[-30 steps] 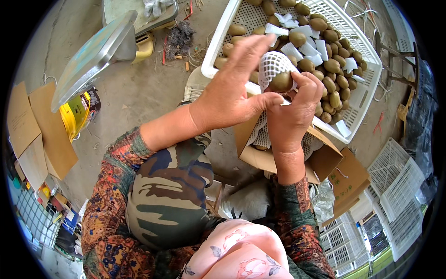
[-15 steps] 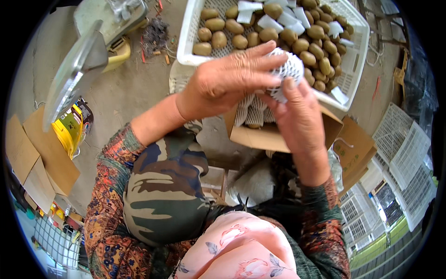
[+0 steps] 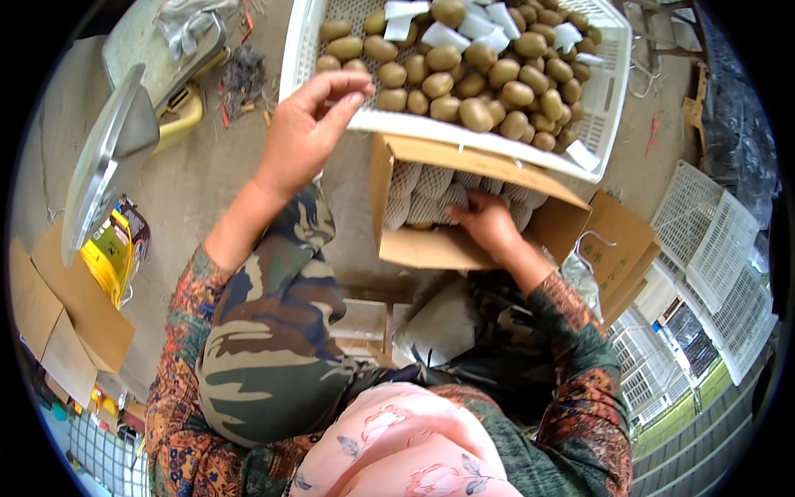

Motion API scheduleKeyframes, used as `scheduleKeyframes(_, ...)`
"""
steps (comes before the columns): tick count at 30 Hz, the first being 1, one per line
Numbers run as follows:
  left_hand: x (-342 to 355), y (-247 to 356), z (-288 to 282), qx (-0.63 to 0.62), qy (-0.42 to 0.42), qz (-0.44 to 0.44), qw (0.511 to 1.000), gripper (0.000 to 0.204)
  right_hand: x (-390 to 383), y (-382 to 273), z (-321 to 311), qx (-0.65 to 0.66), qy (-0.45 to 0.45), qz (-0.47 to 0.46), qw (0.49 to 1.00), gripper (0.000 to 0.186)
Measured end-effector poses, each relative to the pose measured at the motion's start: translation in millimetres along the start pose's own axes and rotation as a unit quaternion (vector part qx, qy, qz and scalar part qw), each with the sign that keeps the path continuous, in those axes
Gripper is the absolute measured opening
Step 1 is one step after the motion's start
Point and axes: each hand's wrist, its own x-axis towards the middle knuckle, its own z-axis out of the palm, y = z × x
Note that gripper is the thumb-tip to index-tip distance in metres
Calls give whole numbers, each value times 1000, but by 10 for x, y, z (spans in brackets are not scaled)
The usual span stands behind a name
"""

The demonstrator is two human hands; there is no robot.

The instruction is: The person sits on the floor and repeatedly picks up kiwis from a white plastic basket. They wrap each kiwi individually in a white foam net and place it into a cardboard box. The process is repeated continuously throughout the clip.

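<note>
A cardboard box (image 3: 439, 247) stands in front of me, with rows of kiwis in white foam net sleeves (image 3: 431, 180) inside. Down in the box, my right hand (image 3: 490, 225) has its thumb and fingers closed on a netted kiwi (image 3: 452, 199). Beyond the box is a white plastic crate (image 3: 609, 108) heaped with bare brown kiwis (image 3: 476, 114). My left hand (image 3: 308, 132) hovers by the crate's near left corner, thumb and forefinger apart with nothing visible between them. Its other fingers are partly hidden.
Flattened white foam sleeves (image 3: 445, 36) lie on the kiwis. To the left stand a scale (image 3: 108, 157) and an opened carton (image 3: 79, 282) beside a yellow bag (image 3: 116, 257). On the right are a cardboard flap (image 3: 621, 248) and stacked white crates (image 3: 704, 240).
Both hands were together over the box around a kiwi in a foam net. They have parted: my right hand went down into the box, my left moved left to the crate's corner.
</note>
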Motion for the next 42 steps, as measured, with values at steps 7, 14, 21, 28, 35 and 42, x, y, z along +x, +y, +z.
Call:
scheduleKeyframes(7,-44,-124,-190,20,14,-55,998,19,49,-1586,-1085,31,-188,55,980,45)
scheduleKeyframes(14,149,-159,-93,-31,-35,-103,994,18,2303,-425,-1366,-267,366,-117,884,42)
scheduleKeyframes(21,290,-243,-214,64,15,-61,996,45,1913,-1405,-1153,-112,135,-172,969,14)
scheduleKeyframes(28,562,-316,-336,57,-75,-233,968,37,2723,-2344,-650,-12,18,-268,963,33)
scheduleKeyframes(35,342,-516,-394,92,-38,-183,978,35,4056,-2187,-521,-156,202,-177,951,63)
scheduleKeyframes(42,438,-439,-463,6,-26,-198,980,37,3108,-2028,-851,531,-222,-175,799,42)
